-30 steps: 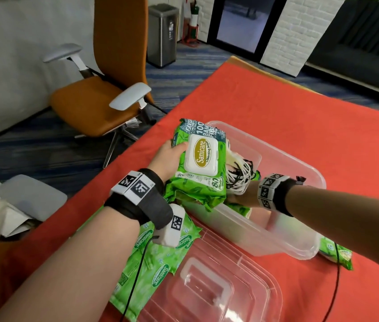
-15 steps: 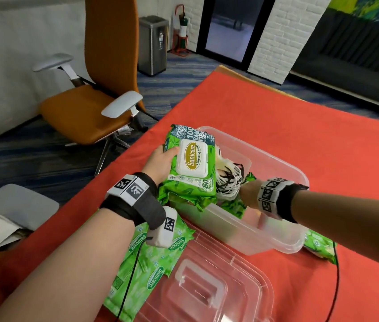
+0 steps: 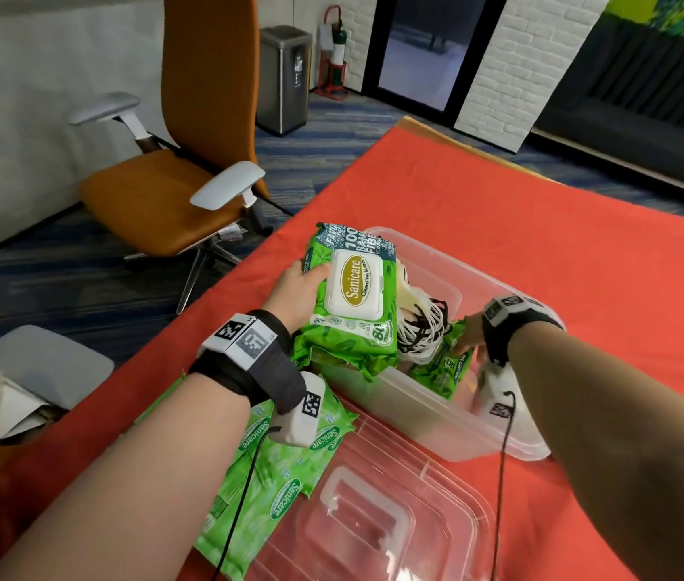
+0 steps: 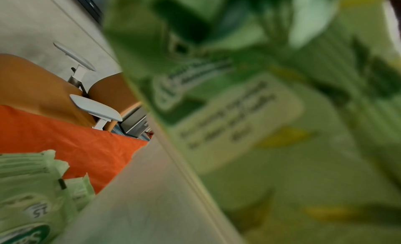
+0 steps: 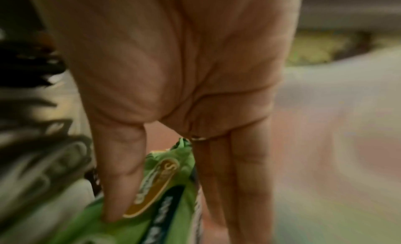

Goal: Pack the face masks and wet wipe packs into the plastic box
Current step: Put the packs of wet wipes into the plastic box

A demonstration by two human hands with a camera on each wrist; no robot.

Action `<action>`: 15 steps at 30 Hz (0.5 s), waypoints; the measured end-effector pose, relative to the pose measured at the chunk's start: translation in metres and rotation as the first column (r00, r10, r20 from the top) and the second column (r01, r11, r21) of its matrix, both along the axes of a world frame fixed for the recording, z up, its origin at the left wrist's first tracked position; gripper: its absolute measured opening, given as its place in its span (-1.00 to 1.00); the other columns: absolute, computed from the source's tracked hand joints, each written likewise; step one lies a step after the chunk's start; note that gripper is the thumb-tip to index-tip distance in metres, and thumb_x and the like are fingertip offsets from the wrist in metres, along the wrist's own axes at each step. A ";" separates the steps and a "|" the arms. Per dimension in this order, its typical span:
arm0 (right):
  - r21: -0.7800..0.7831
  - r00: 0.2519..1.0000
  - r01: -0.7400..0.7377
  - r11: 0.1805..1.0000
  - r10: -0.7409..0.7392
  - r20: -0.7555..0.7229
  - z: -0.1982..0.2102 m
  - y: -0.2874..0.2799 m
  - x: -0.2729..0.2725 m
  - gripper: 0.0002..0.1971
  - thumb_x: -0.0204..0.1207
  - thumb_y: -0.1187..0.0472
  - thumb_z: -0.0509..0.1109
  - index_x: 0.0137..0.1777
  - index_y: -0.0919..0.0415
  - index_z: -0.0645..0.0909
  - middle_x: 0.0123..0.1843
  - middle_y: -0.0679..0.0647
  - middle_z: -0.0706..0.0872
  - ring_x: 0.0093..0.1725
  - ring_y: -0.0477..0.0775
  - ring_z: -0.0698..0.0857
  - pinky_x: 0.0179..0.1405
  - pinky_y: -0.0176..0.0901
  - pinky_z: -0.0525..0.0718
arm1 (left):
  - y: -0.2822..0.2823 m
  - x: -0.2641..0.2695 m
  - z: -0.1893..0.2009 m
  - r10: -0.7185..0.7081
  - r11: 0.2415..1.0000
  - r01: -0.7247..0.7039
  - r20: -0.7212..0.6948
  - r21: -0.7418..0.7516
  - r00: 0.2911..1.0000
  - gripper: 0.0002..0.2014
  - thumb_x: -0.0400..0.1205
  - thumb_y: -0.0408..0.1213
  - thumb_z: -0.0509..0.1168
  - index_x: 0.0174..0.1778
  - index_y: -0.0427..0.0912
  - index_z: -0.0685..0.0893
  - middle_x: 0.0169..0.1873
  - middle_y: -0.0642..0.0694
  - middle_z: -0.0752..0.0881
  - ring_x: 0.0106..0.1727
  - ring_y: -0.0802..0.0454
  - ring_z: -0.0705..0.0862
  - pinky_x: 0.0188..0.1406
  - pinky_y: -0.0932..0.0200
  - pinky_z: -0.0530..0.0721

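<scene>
Hands work at the clear box [image 3: 499, 448] on the red cloth [image 3: 541, 228]. Left hand [image 3: 296, 289] grips a big wipe pack [image 3: 352, 299], held over the box's left end. Right hand [image 3: 472, 335], inside the box, pinches a small pack [image 3: 440, 366] between thumb and fingers [image 5: 249, 170], beside the masks [image 3: 419, 325]. More packs [image 3: 273, 471] and the lid [image 3: 373, 517] lie nearby.

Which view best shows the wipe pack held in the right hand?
Right wrist: the thumb and fingers of the right hand pinch the small wipe pack close up. The head view shows it partly hidden inside the plastic box. Left wrist shows nothing of it.
</scene>
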State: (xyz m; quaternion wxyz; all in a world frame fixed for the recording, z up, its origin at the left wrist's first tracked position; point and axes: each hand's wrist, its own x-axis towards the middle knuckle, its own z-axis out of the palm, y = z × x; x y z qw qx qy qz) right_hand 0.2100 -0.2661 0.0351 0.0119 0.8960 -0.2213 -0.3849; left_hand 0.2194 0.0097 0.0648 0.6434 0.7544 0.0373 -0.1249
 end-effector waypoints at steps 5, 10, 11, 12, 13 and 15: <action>0.401 0.894 0.405 0.821 -0.448 0.016 -0.017 -0.006 -0.014 -0.48 0.61 0.11 0.29 0.50 0.30 0.30 0.39 0.38 0.49 0.28 0.35 0.57 0.30 0.11 0.57 | 0.001 0.000 0.000 -0.007 0.999 0.006 0.018 0.042 1.000 -0.67 0.68 -0.19 0.20 0.24 -0.35 0.58 0.19 -0.25 0.66 0.22 -0.15 0.61 0.34 -0.06 0.49; 0.652 0.764 0.524 0.548 -0.641 -0.075 -0.098 -0.043 -0.002 -0.05 0.00 -0.04 0.72 0.39 0.31 0.47 0.24 0.31 0.67 0.18 0.31 0.67 0.28 0.28 0.59 | 0.000 0.001 -0.001 -0.021 0.999 0.020 0.032 0.029 0.999 -0.70 0.68 -0.23 0.19 0.20 -0.37 0.60 0.15 -0.24 0.68 0.18 -0.12 0.61 0.26 0.03 0.51; 0.688 0.728 0.528 0.498 -0.683 -0.064 -0.097 -0.034 -0.004 -0.31 0.22 0.08 0.62 0.32 0.35 0.52 0.10 0.30 0.74 0.09 0.29 0.72 0.24 0.25 0.63 | 0.000 0.001 0.000 -0.020 0.999 0.019 0.033 0.027 0.999 -0.70 0.68 -0.24 0.18 0.21 -0.36 0.60 0.14 -0.21 0.67 0.17 -0.10 0.61 0.21 0.09 0.50; 0.734 0.704 0.512 0.445 -0.708 -0.061 -0.088 -0.022 -0.008 -0.62 0.44 0.22 0.45 0.20 0.39 0.57 -0.09 0.26 0.79 -0.09 0.22 0.78 0.10 0.13 0.73 | -0.001 0.000 0.000 -0.015 1.000 0.014 0.029 0.020 0.999 -0.71 0.69 -0.24 0.18 0.21 -0.36 0.59 0.13 -0.20 0.67 0.17 -0.08 0.60 0.20 0.10 0.49; 0.777 0.684 0.486 0.399 -0.728 -0.054 -0.075 -0.006 -0.013 -0.83 0.54 0.33 0.29 0.07 0.39 0.60 -0.27 0.22 0.80 -0.28 0.16 0.79 -0.16 -0.02 0.79 | -0.001 0.000 -0.001 -0.011 1.000 0.010 0.031 0.014 0.999 -0.73 0.69 -0.24 0.18 0.19 -0.34 0.58 0.13 -0.19 0.66 0.18 -0.07 0.59 0.23 0.08 0.47; 0.817 0.644 0.460 0.348 -0.765 -0.037 -0.069 0.001 -0.013 -0.84 0.58 0.41 0.15 -0.03 0.37 0.57 -0.42 0.18 0.77 -0.47 0.11 0.76 -0.49 -0.15 0.75 | -0.001 -0.001 0.000 -0.006 1.000 0.005 0.032 0.007 0.999 -0.81 0.69 -0.25 0.17 0.13 -0.26 0.57 0.09 -0.15 0.65 0.16 -0.05 0.58 0.23 0.07 0.46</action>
